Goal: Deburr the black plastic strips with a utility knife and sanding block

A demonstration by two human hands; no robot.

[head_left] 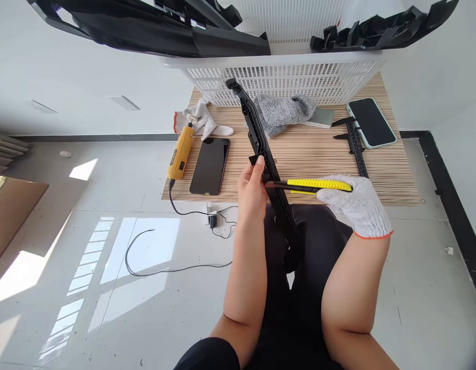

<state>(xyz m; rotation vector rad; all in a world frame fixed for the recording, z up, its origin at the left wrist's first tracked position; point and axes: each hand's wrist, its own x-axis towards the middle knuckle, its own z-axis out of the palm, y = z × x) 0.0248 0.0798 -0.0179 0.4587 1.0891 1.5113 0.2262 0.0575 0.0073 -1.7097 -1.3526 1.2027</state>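
Observation:
A long black plastic trim piece (256,126) leans from between my knees up across the table edge toward the white basket. My bare left hand (253,187) is closed on its middle, thumb and fingers pinching the edge. In a white knitted glove with an orange cuff, my right hand (355,203) grips a yellow and black utility knife (318,185). The knife points left, its front end against or just over the trim piece beside my left fingers. Whether the blade touches the plastic I cannot tell.
A white slatted basket (284,77) holding black plastic parts (176,38) stands at the back of the wooden table (310,159). Around lie a yellow corded tool (181,152), two phones (210,165), a caliper (355,146), a grey cloth (282,113) and white gloves (205,121). Cables (176,269) cross the floor.

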